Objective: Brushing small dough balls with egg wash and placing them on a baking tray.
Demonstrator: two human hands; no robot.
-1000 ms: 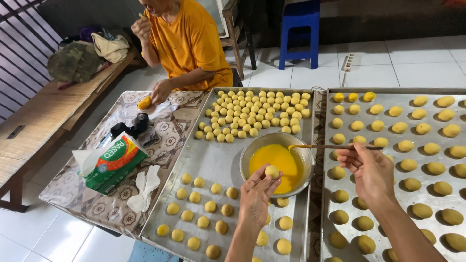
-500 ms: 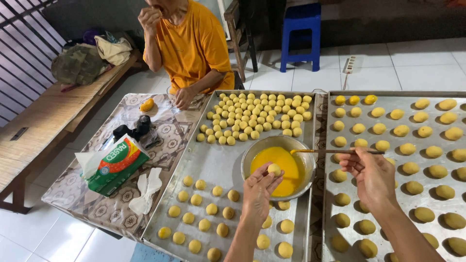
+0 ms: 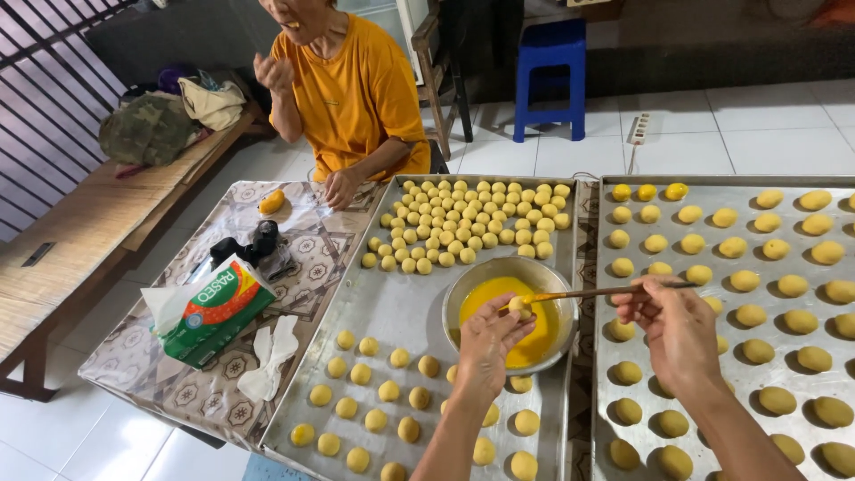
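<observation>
Your left hand (image 3: 488,343) pinches a small dough ball (image 3: 520,305) at its fingertips, just over the yellow egg wash in the metal bowl (image 3: 463,298) on the left baking tray (image 3: 396,307) — your right hand (image 3: 674,328) grips a thin brush (image 3: 606,291) whose tip meets that ball. Unglazed balls crowd the far end of the left tray (image 3: 472,223), spaced ones lie at the near end, and glazed pieces fill the right tray (image 3: 606,392) — across the table a person in an orange shirt (image 3: 356,89) rests one hand by the tray corner, with a tissue pack (image 3: 214,307) lying on the patterned cloth to the left
</observation>
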